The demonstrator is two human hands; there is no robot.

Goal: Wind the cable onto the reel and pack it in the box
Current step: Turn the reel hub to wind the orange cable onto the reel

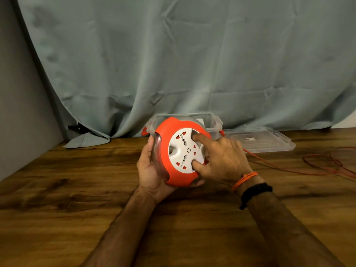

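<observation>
An orange cable reel (169, 135) with a white socket face (185, 149) is held tilted above the wooden table (77, 189). My left hand (152, 170) cups its clear rim from below and the left. My right hand (223, 157) rests on the white face, with a finger and the thumb pressed into two recesses of the disc. A thin orange cable (289, 167) runs from the reel's right side across the table and loops at the far right. Behind the reel stands a clear plastic box (213, 120) with orange clips, partly hidden by the reel.
The box's clear lid (265, 139) lies flat on the table to the right of the box. A grey-green curtain (173, 54) hangs along the back edge. A grey wall (19, 93) borders the left. Orange and black bands circle my right wrist.
</observation>
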